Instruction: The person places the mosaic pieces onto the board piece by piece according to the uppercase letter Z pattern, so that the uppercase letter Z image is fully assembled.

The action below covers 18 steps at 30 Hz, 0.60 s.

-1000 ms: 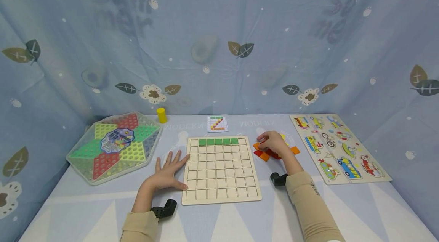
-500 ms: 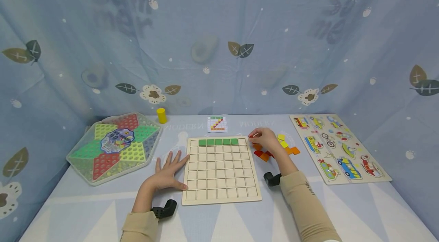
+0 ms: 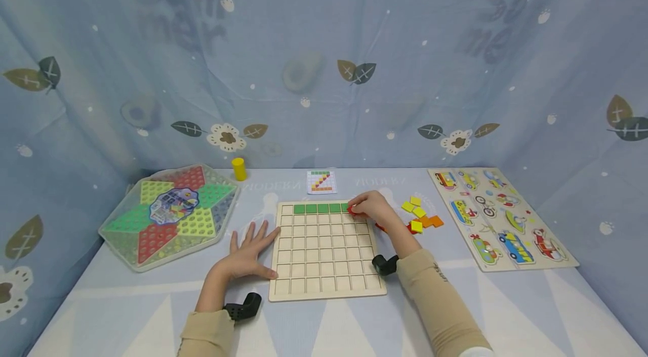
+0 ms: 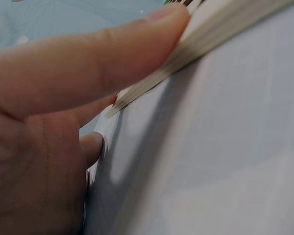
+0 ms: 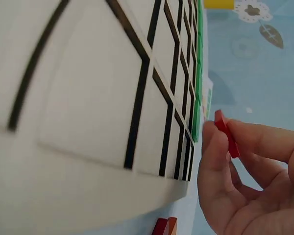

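Observation:
A wooden grid board (image 3: pixel 324 258) lies flat in the middle of the table, with a row of green tiles (image 3: pixel 317 208) along its far side. My right hand (image 3: pixel 378 212) is over the board's far right corner. Its thumb and fingers pinch a small red tile (image 5: pixel 228 134), just right of the last green tile. Fingers spread, my left hand (image 3: pixel 248 256) rests on the table at the board's left side. In the left wrist view its thumb (image 4: pixel 137 46) touches the board's edge (image 4: pixel 186 51).
Loose yellow tiles (image 3: pixel 418 212) and orange tiles (image 3: pixel 434 221) lie right of the board, beside partly hidden red ones. Behind it stands a small pattern card (image 3: pixel 321 182). A Chinese checkers board (image 3: pixel 172 213), a yellow cylinder (image 3: pixel 239 169) and a vehicle puzzle (image 3: pixel 498 216) surround it.
My right hand has left the loose tile pile and moved left to the board's far right corner, carrying a red tile. My left hand has stayed in place.

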{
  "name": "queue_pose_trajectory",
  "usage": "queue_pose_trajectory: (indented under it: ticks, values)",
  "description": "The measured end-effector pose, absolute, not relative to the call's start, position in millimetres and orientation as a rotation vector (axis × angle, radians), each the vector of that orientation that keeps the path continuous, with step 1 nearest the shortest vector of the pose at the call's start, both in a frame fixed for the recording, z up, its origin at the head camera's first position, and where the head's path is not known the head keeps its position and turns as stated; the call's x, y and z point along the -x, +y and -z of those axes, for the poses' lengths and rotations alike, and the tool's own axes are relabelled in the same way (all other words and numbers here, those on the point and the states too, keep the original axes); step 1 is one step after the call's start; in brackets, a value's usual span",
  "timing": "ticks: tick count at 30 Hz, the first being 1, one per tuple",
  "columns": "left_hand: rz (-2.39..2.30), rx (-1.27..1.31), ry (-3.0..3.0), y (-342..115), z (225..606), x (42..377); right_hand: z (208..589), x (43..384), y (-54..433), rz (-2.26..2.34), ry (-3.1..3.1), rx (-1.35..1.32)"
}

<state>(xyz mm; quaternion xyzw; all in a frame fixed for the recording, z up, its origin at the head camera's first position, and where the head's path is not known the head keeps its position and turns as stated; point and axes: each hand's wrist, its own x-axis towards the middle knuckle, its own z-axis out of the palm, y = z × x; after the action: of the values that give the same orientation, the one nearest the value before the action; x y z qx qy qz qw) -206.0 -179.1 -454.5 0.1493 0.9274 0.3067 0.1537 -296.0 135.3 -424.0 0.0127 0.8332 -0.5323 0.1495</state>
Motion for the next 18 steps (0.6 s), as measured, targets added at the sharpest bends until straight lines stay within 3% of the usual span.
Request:
queue_pose_trajectory:
  ticks: [9, 18]
  values:
    - [-0.873, -0.429, 2.66, -178.3, 454.5, 206.4, 423.1, 296.8, 128.4, 1.371, 2.521, -0.099]
    - [-0.876, -0.421, 2.662, -179.0, 455.3, 206.4, 422.4, 298.0, 129.9, 1.497, 2.366, -0.151]
